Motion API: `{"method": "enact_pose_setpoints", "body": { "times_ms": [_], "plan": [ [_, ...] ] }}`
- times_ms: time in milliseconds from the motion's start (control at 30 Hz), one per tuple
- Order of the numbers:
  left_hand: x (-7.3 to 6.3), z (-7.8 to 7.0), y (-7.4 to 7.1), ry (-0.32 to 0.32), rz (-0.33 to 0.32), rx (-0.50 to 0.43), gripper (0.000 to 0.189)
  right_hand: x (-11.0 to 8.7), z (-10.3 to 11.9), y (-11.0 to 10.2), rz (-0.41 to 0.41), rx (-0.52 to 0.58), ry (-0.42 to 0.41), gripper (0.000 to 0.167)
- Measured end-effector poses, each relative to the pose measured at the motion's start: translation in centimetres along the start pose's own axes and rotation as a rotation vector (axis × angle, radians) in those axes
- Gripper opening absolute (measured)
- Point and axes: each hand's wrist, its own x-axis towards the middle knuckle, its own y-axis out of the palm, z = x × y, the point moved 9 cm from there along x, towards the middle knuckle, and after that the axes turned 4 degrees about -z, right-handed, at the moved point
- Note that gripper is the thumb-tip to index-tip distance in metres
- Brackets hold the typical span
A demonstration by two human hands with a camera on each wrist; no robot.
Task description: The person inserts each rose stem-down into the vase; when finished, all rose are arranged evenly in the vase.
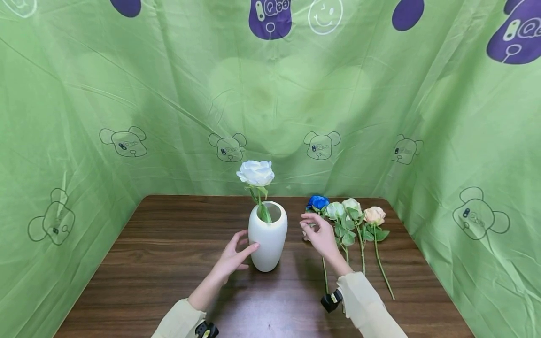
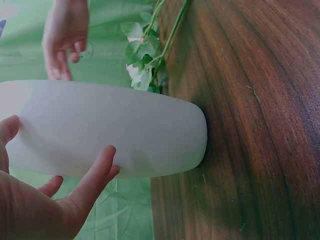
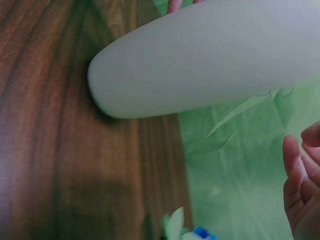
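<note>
A white vase (image 1: 267, 246) stands upright on the table, with one white rose (image 1: 256, 173) leaning left in its mouth. My left hand (image 1: 231, 258) is at the vase's left side, fingers spread and thumb across its front; the left wrist view shows fingertips against the wall of the vase (image 2: 115, 127). My right hand (image 1: 323, 239) hovers right of the vase, over the loose flowers, its fingers loosely bent and holding nothing in the right wrist view. Under and beside it lie a blue rose (image 1: 317, 203), a pale green-white rose (image 1: 335, 211), a cream rose (image 1: 351, 205) and a peach rose (image 1: 374, 215).
The dark wood table (image 1: 169, 244) ends at the back against a green printed curtain (image 1: 181, 108), which also rises on both sides. The roses' stems (image 1: 382, 267) point toward the front of the table. Dark wrist devices (image 1: 331, 300) sit at both cuffs.
</note>
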Motion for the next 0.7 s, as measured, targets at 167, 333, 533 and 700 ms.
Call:
{"method": "enact_pose_setpoints", "body": {
  "times_ms": [167,333,533,700],
  "plan": [
    [0.0,0.1,0.0,-0.004,-0.001,-0.002,0.059,-0.3,-3.1,-0.7,-0.051,-0.010,0.091,0.019],
    [0.0,0.1,0.0,-0.001,-0.001,-0.002,0.059,-0.8,-6.1,-1.7,-0.117,-0.055,0.181,0.021],
    [0.0,0.0,0.0,0.000,0.003,0.005,0.058,-1.5,-9.7,-2.7,-0.155,-0.108,0.298,0.028],
    [0.0,0.0,0.0,0.002,0.002,0.003,0.058,-2.2,-12.0,-3.6,-0.190,-0.190,0.382,0.032]
  ]
}}
